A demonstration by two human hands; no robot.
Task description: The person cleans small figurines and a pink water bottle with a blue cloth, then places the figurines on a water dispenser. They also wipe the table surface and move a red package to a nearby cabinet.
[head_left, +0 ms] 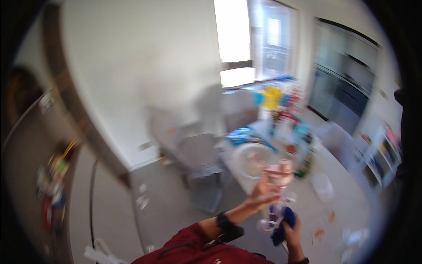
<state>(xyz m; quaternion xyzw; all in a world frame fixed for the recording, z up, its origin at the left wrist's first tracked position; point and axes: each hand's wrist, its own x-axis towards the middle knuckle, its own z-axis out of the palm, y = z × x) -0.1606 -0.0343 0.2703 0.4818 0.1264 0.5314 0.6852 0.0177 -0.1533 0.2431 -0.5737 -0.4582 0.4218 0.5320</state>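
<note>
Motion blur softens the whole picture. My left hand is closed around a clear bottle with a pink top, held up in front of my body by the table's near edge. The bottle's lower part looks pale and see-through, and its exact shape is smeared. Lower and to the right, my right hand grips a dark blue cloth. The cloth is against or just beside the bottle's lower end; I cannot tell whether they touch. A white round basin stands on the table just beyond my left hand.
The pale table carries a blue packet, a white dish, green bottles and a yellow item. Grey chairs stand to its left. At far left is a cabinet beside a cluttered shelf.
</note>
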